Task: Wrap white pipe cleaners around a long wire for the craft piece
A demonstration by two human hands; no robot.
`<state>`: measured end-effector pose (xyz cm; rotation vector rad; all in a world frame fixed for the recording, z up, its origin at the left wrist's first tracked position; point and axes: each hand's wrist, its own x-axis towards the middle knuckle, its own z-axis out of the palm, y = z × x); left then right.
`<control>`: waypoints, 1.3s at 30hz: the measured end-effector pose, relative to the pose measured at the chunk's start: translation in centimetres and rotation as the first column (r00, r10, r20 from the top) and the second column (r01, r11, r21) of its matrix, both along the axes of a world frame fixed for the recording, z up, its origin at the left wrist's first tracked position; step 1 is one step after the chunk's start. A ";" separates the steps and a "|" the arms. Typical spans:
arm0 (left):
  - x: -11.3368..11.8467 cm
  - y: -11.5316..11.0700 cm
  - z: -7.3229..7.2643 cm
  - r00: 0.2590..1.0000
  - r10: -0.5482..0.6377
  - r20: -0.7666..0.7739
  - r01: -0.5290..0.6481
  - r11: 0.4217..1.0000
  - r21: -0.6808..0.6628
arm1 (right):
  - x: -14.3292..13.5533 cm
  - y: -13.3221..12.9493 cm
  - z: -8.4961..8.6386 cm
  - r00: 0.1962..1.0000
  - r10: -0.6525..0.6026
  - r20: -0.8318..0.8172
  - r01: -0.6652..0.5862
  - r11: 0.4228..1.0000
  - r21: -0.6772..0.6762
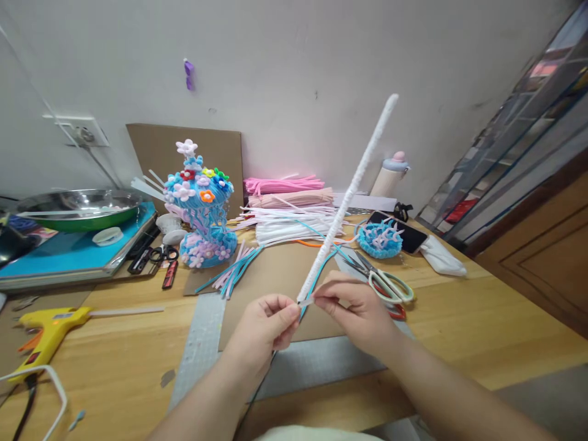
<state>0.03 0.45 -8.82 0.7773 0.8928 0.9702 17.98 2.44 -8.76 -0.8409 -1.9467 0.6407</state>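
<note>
White and fuzzy, the long rod [342,211] slants up and away from between my hands, its base in my left hand's [275,321] narrow pinch. Well left of it lies a glue gun [52,324]. Against my right hand's [362,312] far side, 2 pairs of scissors [392,288] crowd me. Fingers pinched, my right seems to wind a pale strip end [307,301] on, needing steady tension.
</note>
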 end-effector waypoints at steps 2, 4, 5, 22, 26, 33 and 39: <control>-0.1 -0.1 0.3 0.996 -0.057 0.062 0.060 0.998 -0.033 | -0.1 0.3 0.3 1.000 0.001 -0.002 -0.001 1.000 0.013; -0.2 -0.3 0.4 0.987 -0.113 0.112 0.121 0.991 -0.062 | -0.1 0.9 0.6 0.999 -0.006 0.039 0.003 0.997 0.079; -0.2 -0.4 0.4 0.981 -0.142 0.136 0.152 0.986 -0.073 | 0.0 1.3 0.6 0.998 0.001 0.059 -0.008 0.993 0.122; -0.2 -0.6 0.1 0.918 -0.224 0.326 0.273 0.956 -0.112 | 0.8 0.5 3.6 0.954 0.097 0.284 -0.168 0.956 0.240; -0.1 -0.7 0.0 0.918 -0.209 0.337 0.269 0.952 -0.145 | 0.5 -0.1 3.3 0.928 -0.088 0.363 -0.099 0.878 0.467; -0.2 -0.6 0.1 0.919 -0.202 0.339 0.261 0.955 -0.138 | -0.3 -0.2 2.8 0.953 -0.115 0.280 0.000 0.925 0.381; -0.1 -0.7 0.1 0.926 -0.170 0.336 0.235 0.959 -0.161 | -0.6 -0.5 2.6 0.948 -0.105 0.300 -0.019 0.923 0.385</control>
